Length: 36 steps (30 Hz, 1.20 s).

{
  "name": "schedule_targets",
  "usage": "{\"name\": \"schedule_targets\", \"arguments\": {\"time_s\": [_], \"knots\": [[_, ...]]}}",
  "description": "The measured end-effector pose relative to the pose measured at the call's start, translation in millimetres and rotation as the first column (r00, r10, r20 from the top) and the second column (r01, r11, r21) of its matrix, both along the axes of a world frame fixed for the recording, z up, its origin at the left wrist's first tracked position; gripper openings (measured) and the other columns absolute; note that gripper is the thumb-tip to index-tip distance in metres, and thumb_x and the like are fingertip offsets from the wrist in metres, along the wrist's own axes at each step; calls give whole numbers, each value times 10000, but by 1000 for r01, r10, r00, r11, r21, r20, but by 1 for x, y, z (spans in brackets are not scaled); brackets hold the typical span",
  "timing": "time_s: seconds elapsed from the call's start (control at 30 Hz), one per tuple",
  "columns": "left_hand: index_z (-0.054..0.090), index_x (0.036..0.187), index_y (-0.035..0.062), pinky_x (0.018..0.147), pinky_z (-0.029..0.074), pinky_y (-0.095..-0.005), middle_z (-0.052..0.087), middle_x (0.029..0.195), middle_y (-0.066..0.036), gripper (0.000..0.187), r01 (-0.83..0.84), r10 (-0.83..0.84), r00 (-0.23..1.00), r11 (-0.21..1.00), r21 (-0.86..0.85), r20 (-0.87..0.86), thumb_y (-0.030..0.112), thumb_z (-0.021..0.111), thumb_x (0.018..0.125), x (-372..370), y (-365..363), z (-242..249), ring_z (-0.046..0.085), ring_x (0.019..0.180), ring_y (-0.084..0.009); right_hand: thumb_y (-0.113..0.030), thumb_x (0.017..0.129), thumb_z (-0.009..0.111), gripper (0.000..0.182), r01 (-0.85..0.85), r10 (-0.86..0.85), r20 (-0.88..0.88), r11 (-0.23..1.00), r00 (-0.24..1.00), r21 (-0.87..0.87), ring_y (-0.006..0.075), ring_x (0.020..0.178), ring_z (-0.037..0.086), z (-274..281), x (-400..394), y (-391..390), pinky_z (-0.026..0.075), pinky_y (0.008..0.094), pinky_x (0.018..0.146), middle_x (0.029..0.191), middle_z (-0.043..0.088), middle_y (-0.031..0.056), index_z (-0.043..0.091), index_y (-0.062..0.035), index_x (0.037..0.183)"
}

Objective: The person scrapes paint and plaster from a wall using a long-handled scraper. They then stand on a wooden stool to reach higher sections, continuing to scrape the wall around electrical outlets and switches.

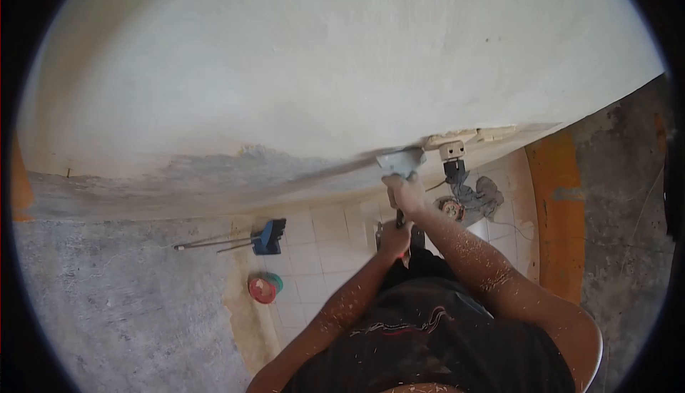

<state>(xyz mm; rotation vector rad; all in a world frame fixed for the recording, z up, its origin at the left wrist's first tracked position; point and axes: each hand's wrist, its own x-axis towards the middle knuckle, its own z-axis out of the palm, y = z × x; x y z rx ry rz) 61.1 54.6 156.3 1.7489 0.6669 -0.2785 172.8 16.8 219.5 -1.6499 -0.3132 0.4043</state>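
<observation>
Both hands grip one wide-bladed scraper [401,161], whose flared metal blade lies against the lower part of the pale wall [300,72]. My right hand [407,195] is closed just below the blade. Lower on the dark handle, my left hand [394,240] is wrapped round its end. A grey band of bare or worn surface [264,161] runs along the wall to the left of the blade. Pale flecks cover both forearms and the dark shirt.
Right of the blade, a wall socket [452,152] holds a black plug [454,170]. Grey cloth [481,195] hangs or lies below it. A blue dustpan [268,237], a red bucket [262,290] and an orange-painted strip [559,215] are also around.
</observation>
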Motion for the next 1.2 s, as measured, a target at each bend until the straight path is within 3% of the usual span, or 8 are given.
{"name": "schedule_targets", "arguments": {"time_s": [0.1, 0.47, 0.57, 0.63, 0.77, 0.8, 1.07, 1.2], "knots": [[548, 626, -32, 439, 351, -371, 481, 453, -101, 240, 20, -30, 988, 998, 67, 150, 157, 526, 774, -10, -1, -19, 491, 416, -156, -149, 722, 549, 218, 187, -118, -619, 981, 776, 48, 110, 361, 392, 32, -2, 3, 293, 279, 342, 452, 428, 9, 458, -88, 533], [555, 652, -30, 516, 391, -384, 539, 524, -168, 350, -59, 54, 997, 995, -85, -57, 278, 557, 820, -21, -13, 0, 561, 510, -232, -116, 741, 548, 233, 219, -96, -660, 970, 745, 106, 99, 345, 291, 31, -9, 2, 201, 279, 329, 458, 344, -3, 409, -101, 554], [525, 570, -29, 427, 337, -325, 475, 449, -44, 304, -52, -47, 907, 974, 221, 419, 183, 533, 789, -17, -17, -23, 489, 423, -138, -104, 742, 550, 238, 242, -138, -720, 969, 680, 43, 94, 352, 281, 37, -1, 1, 202, 272, 334, 458, 337, -11, 397, -104, 560], [542, 637, -34, 486, 380, -391, 513, 494, -141, 373, -70, 69, 997, 995, -65, -18, 283, 548, 834, -7, -6, 6, 540, 478, -217, -142, 735, 549, 209, 152, -40, -664, 982, 747, 112, 124, 346, 377, 52, 1, -1, 279, 288, 339, 432, 406, 17, 486, -66, 551], [535, 631, -33, 492, 375, -391, 515, 500, -151, 380, -82, 75, 995, 991, -110, -65, 289, 547, 831, -21, -13, -3, 532, 474, -216, -138, 733, 555, 205, 173, -51, -668, 978, 742, 117, 127, 333, 363, 27, -6, -1, 269, 292, 333, 430, 403, 15, 484, -66, 555], [537, 626, -33, 493, 375, -388, 516, 501, -153, 379, -13, -31, 956, 989, 147, 293, 288, 546, 827, -34, -20, -32, 529, 476, -204, -134, 732, 558, 208, 181, -99, -675, 982, 731, 53, 123, 331, 354, 19, -11, -2, 260, 290, 331, 432, 402, 11, 476, -71, 551], [551, 625, -35, 505, 392, -384, 534, 518, -155, 399, -73, 67, 994, 995, -62, -91, 318, 542, 811, -15, -8, 6, 545, 487, -252, -141, 731, 562, 204, 191, -57, -679, 974, 732, 124, 109, 333, 343, 37, -3, 0, 242, 275, 324, 439, 392, 1, 453, -87, 567], [567, 637, -27, 520, 413, -385, 558, 545, -175, 394, 10, -24, 992, 994, 113, 125, 323, 536, 815, -23, -13, -13, 584, 532, -294, -122, 742, 546, 228, 209, -92, -682, 974, 726, 91, 108, 346, 320, 46, -2, 1, 225, 272, 334, 447, 368, 2, 416, -91, 557]]}}
